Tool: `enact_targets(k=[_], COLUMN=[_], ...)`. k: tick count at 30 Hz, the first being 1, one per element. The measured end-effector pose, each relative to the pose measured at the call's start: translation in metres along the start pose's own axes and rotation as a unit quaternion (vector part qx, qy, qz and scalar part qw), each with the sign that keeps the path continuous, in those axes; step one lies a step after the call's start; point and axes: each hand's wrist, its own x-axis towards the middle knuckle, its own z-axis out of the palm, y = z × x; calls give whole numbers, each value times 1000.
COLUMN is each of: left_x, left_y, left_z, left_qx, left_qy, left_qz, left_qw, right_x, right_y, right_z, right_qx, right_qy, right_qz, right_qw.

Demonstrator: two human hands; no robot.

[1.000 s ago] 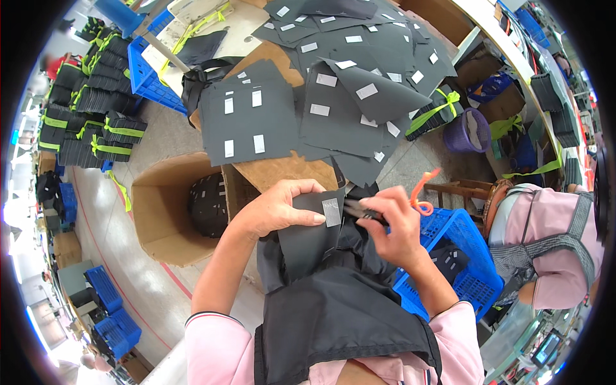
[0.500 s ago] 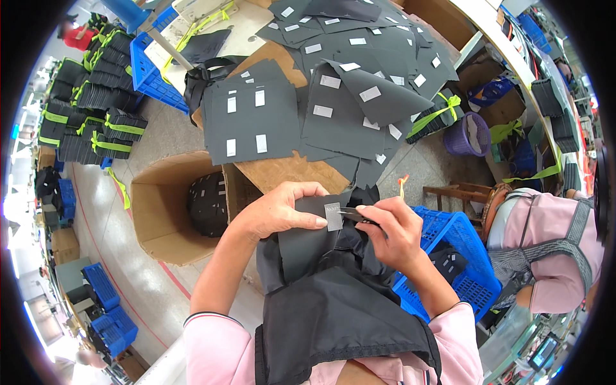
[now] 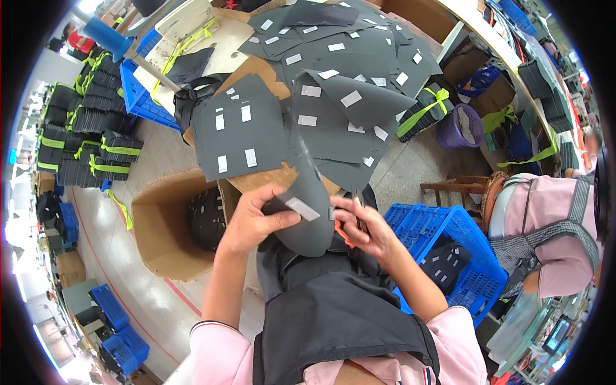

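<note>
My left hand (image 3: 252,218) is closed on a dark grey sheet (image 3: 311,237), its thumb lying beside a pale rectangular patch (image 3: 301,208). The sheet is bent over, its curved lower part hanging above my black apron (image 3: 346,308). At the sheet's right edge, my right hand (image 3: 369,228) has its fingers curled round a small pointed tool (image 3: 357,200), whose tip points up; its exact kind is hard to make out. An orange loop (image 3: 343,236) shows under those fingers. A small grey tab (image 3: 331,213) sits between fingertips and sheet.
Grey sheets with white patches (image 3: 237,135) cover the table ahead. An open cardboard box (image 3: 157,237) stands at left, a blue basket (image 3: 478,276) at right. Beyond are a purple bin (image 3: 452,131), a wooden stool (image 3: 449,186) and a seated person in pink (image 3: 545,231).
The held sheet has been turned and bent, and its patch now slants. My right hand has moved lower, and its tool has swung from pointing left at the patch to pointing up.
</note>
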Motion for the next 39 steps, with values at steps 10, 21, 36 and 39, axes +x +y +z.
enact_targets(k=[10,21,36,39], left_x=[-11,29,10,10], left_y=[-8,-8,-10,-10], left_z=[-52,15,27,31], left_qx=[-209,-33,-54,-51], left_qy=[-33,72,105,108], left_qz=[4,-79,-57,-52], left_qw=[977,994,991,991], right_x=[1,-4,-8,-10], right_y=[-59,-46,-24,-22], right_z=[33,53,57,58], right_qx=[-225,-635,-624,-656], right_qy=[0,203,90,91], right_qz=[-192,-479,-616,-569], right_qw=[955,571,472,488])
